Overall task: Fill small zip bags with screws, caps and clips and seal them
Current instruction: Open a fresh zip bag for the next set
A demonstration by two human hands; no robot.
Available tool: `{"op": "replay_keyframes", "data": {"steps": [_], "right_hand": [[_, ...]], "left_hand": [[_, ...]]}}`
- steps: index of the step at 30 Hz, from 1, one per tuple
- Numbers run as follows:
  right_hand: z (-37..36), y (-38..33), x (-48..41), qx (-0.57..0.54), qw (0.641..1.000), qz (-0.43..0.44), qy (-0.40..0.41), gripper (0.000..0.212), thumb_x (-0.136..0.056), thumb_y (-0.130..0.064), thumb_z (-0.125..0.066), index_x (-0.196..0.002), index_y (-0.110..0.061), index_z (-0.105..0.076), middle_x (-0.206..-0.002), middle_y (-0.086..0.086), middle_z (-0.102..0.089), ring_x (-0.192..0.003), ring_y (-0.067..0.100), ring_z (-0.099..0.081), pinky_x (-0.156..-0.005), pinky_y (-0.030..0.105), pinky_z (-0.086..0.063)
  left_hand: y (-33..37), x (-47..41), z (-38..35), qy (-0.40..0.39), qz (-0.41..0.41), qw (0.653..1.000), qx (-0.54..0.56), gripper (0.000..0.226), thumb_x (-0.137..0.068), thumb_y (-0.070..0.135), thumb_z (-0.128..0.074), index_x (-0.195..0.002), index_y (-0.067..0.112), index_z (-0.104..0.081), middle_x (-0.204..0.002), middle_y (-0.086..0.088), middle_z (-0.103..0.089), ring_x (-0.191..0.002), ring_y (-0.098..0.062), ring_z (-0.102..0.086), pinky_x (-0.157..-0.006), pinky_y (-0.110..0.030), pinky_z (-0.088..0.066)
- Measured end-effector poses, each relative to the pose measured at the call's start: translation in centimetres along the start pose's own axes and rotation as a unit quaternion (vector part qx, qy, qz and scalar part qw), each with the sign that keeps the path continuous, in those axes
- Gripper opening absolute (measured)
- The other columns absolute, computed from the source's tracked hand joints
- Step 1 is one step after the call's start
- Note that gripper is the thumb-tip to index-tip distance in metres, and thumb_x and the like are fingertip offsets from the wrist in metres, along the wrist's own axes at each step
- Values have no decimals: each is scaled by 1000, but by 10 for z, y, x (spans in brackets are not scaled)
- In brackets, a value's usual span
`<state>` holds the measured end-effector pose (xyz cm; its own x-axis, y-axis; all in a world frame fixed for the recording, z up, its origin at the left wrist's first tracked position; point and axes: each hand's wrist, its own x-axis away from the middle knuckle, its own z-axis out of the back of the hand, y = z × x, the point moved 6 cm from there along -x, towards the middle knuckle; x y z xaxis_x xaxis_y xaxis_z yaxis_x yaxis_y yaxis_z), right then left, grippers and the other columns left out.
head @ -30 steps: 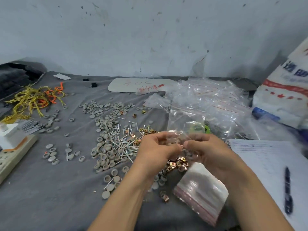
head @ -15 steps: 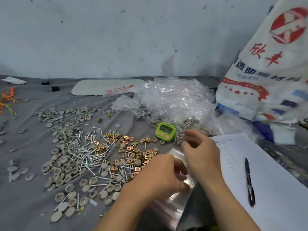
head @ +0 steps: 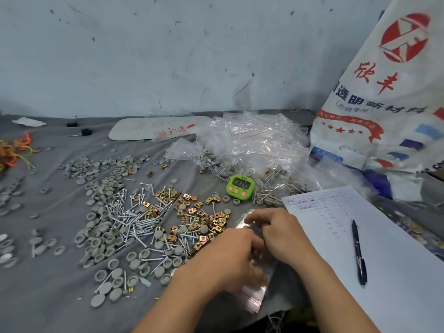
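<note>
- A stack of empty zip bags [head: 255, 299] lies on the grey cloth [head: 48, 296] at the near edge. Its long axis runs away from the person, and the red-striped zip ends point back toward them.
- The left hand [head: 228, 260] lies palm down on the stack with bent fingers. It is blurred, so I cannot tell whether it pinches a bag.
- The right hand [head: 280, 233] curls over the far end of the stack, fingertips on the clear film. Its thumb is hidden and its grip is unclear.
- Just right, a pen [head: 359, 254] lies lengthwise on a written sheet [head: 396, 272].
- Left of the hands are loose brass clips [head: 195, 213], silver screws [head: 134, 221] and grey caps [head: 101, 239], the heaps overlapping.
- Beyond the hands, a green timer [head: 240, 187] reads 00:49.
- Behind it lies a heap of clear zip bags [head: 254, 145]; those at its near edge hold screws and caps.
- A printed sack [head: 389, 97] leans at far right.
</note>
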<state>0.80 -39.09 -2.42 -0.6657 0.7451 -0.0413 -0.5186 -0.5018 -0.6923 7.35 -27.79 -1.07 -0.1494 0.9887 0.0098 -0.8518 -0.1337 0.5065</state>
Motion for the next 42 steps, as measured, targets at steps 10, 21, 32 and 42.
{"op": "replay_keyframes", "data": {"steps": [10,21,32,42], "right_hand": [[-4,-5,9,-21,999,24,11,44,-88,6,-53,-102,-25,-81,-105,-12,-77,-104,6,-66,-96,24,-50],[-4,-4,9,-31,999,6,31,48,-82,9,-52,-93,-28,-81,-96,-18,-76,-99,2,-68,-93,23,-52],[26,-14,33,-169,952,7,254,30,-94,-36,-71,-123,-34,-72,-116,-15,-73,-107,4,-63,-100,32,-48],[-15,-11,36,40,997,-39,51,90,-87,-31,-70,-162,-25,-21,-164,1,-35,-150,23,-32,-123,42,-29]], "left_hand": [[-9,10,-1,-26,33,999,7,35,-65,42,-88,-90,35,-65,-87,15,-59,-76,-2,-56,-66,-27,-49],[-7,22,3,-9,43,999,7,14,-78,37,-79,-87,30,-72,-82,13,-66,-75,-2,-59,-64,-18,-45],[-36,19,23,227,229,892,315,19,-105,20,-54,-89,17,-64,-83,-1,-77,-66,-7,-74,-55,-21,-53],[-52,30,45,333,215,660,638,18,-107,13,-49,-95,6,-61,-67,-5,-69,-54,-14,-63,-62,-32,-49]]}}
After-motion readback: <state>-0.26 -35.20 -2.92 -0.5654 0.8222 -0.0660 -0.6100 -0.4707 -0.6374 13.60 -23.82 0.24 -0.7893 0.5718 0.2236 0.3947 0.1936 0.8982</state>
